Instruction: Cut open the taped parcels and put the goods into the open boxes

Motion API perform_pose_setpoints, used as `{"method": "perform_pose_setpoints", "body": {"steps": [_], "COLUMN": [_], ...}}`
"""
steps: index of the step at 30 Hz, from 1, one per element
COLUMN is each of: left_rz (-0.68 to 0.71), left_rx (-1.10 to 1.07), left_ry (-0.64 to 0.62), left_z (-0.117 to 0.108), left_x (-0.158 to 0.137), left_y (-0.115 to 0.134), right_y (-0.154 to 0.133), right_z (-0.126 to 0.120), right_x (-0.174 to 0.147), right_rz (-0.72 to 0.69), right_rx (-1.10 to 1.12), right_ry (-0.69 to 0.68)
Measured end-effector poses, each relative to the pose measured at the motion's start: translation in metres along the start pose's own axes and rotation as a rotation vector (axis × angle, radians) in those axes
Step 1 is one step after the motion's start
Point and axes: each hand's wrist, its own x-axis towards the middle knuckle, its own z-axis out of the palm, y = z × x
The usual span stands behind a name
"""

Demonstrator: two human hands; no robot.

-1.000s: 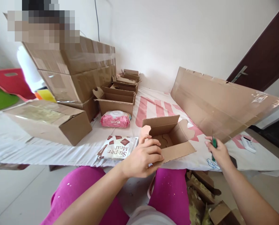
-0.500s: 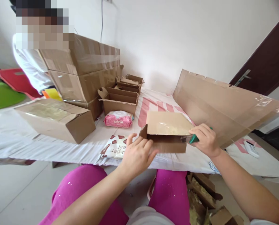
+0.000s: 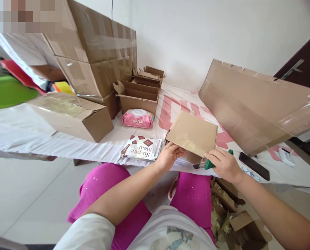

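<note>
A small cardboard box (image 3: 192,133) is in front of me at the table's near edge, its broad top panel tilted toward me. At its near left corner, my left hand (image 3: 169,157) is closed on the edge, fingertips partly under the panel. My right hand (image 3: 224,166) grips a green-handled utility knife (image 3: 210,164), its blade pointing left just below the box's near right edge. The right fingertips also touch that edge. The inside of the box is hidden. Close to my left hand lie printed "Super Meal" packets (image 3: 141,148).
A pink wipes pack (image 3: 137,118) sits before open cardboard boxes (image 3: 139,99). Left are a taped box (image 3: 74,116) and stacked cartons (image 3: 92,52), with a person behind. Right are a large cardboard sheet (image 3: 251,104) and a phone (image 3: 254,166). Cardboard scraps (image 3: 246,225) litter the floor.
The box has turned and its panel has come down over the opening I saw before. My left hand has shifted to its near corner; the knife has moved out below the edge.
</note>
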Motion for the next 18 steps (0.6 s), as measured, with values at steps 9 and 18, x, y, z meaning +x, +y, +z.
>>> {"method": "perform_pose_setpoints", "body": {"steps": [9, 18], "left_rz": [-0.099, -0.108], "left_rx": [-0.015, -0.03], "left_ry": [0.115, 0.084], "left_z": [-0.01, -0.019], "left_x": [0.01, 0.014], "left_y": [-0.012, -0.024], "right_y": [-0.011, 0.005], "right_z": [-0.002, 0.0], "right_x": [0.004, 0.006], "right_rz": [0.051, 0.152], "right_rx": [0.159, 0.038], "right_ry": [-0.239, -0.335]}}
